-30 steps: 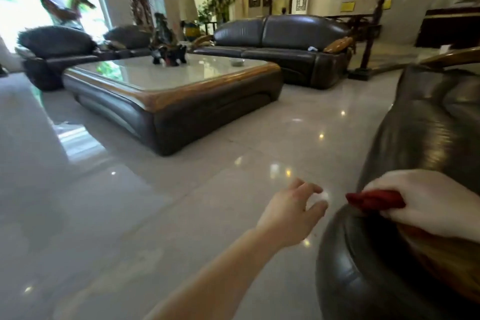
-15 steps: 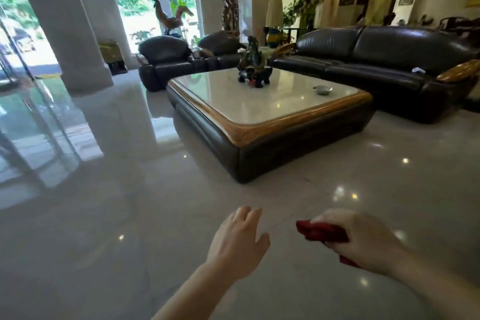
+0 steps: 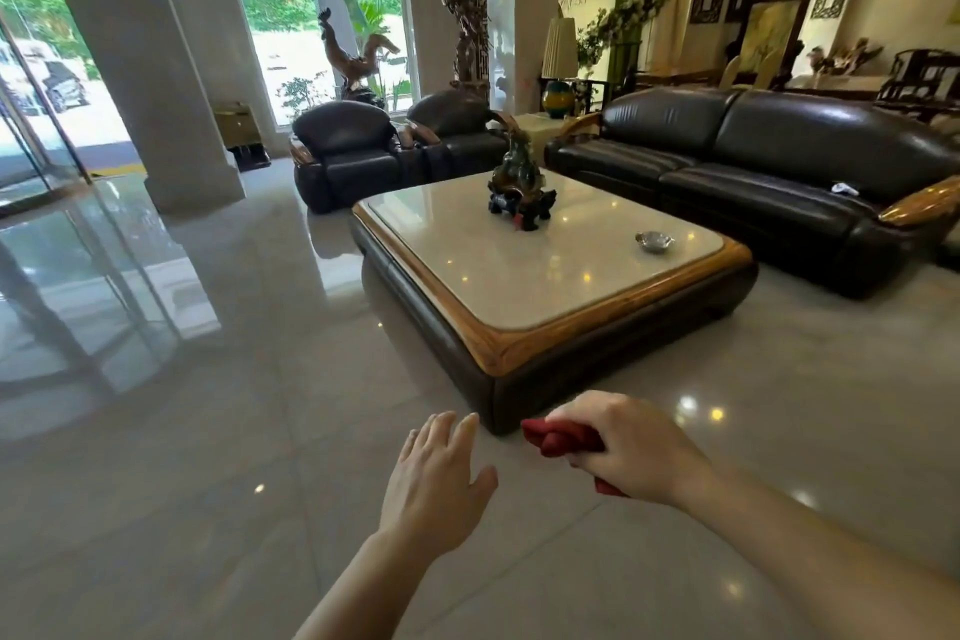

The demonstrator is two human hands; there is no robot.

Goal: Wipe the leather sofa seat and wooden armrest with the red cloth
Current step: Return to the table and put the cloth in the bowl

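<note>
Fingers (image 3: 566, 413) of the right hand (image 3: 631, 452) curled tight round the red cloth (image 3: 558, 438), bunched up; a fold sticks out on the thumb side, a corner shows under the heel of the hand. Left hand (image 3: 434, 478) empty, flat, fingers straight and loosely together, palm down, just beside the cloth but not touching it. Both hands held in the air over the glossy tiled floor (image 3: 208, 457), forearms bare.

Just past the hands: near corner of the low coffee table (image 3: 519, 348), dark leather base, wood rim, pale stone top. On the top, a dark carved ornament (image 3: 519, 187) toward the far edge, a small metal ashtray (image 3: 653, 241) near the right edge.

Behind the table on the right: long dark leather sofa (image 3: 753, 156), wooden armrest (image 3: 919, 205) at its near end. Small white item (image 3: 844, 189) on the seat near that armrest, can't tell what. Neither hand anywhere near the sofa.

Far left of the table: two dark leather armchairs (image 3: 343, 146) side by side. Thick pillar (image 3: 135, 57) on the left, tall windows (image 3: 311, 5) behind with a rooster statue (image 3: 348, 52) in front of the glass. Lamp (image 3: 558, 62) and flowers past the sofa's far end.
</note>
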